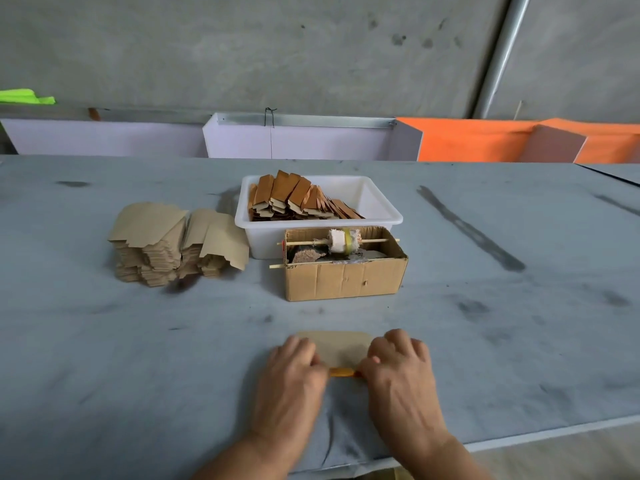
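Note:
A flat tan paper sheet (pixel 341 348) lies on the grey table near its front edge. Its near edge is turned up, showing an orange strip (pixel 341 372). My left hand (pixel 294 375) grips the left end of that fold with curled fingers. My right hand (pixel 398 368) does the same at the right end. Both hands cover the sheet's near corners.
A cardboard box (pixel 346 280) with a spool of white thread (pixel 341 241) on a stick stands ahead. Behind it is a white tub (pixel 388 209) of folded orange-brown pieces. A stack of tan cut sheets (pixel 173 244) sits left. Purple and orange panels line the table's back.

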Demonstrator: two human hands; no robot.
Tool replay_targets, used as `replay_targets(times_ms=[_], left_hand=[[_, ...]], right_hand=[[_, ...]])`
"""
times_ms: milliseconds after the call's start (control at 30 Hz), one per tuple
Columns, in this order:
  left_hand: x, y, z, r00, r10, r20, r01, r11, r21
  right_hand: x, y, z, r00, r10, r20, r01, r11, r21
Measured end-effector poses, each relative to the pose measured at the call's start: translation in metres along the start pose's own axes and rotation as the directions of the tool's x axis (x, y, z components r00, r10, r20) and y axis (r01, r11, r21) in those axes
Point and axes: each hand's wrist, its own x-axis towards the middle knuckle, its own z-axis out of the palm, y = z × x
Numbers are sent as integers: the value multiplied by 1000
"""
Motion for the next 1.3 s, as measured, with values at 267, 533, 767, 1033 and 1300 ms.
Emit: replay_targets(times_ms=[267,533,767,1033,1300], left_hand=[[-13,8,10,989,131,62,-141,968,207],[-16,-10,-3,979,5,205,-21,997,74],[22,-28,4,972,-208,113,209,978,1],[59,-44,18,897,-247,368,294,953,-77],[60,-41,16,898,-246,364,275,961,-30]], right_hand=[[-11,-22,11,1000,-1,2,1,993,-115],[-17,4,8,999,36,37,-35,999,-35],[-1,2,1,969,192,154,-202,978,58],[18,15,8,955,200,219,-236,960,152],[56,25,25,927,93,364,-164,972,169]])
